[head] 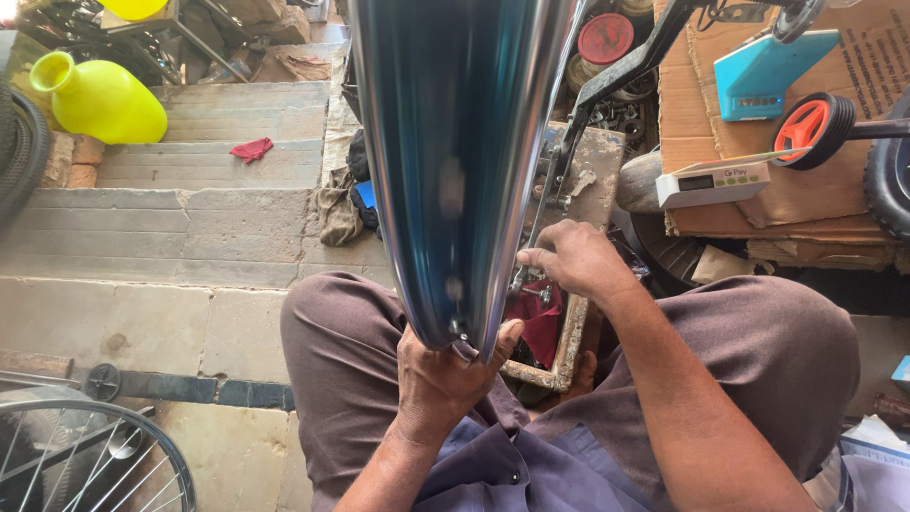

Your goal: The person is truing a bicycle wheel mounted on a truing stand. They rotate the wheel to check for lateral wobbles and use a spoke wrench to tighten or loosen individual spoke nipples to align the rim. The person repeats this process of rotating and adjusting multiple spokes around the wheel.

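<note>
Gripping blue rim (455, 142) bottom edge: left hand (441, 374) | right hand (578, 261) beside rim, pinching spoke (536, 228)

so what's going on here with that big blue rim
A seated person steadies a blue bicycle wheel rim upright between the knees, the left hand gripping its lower edge. The right hand is beside the rim, pinching a thin metal spoke. A wooden tray sits underneath, and another spoked wheel lies nearby.
</note>
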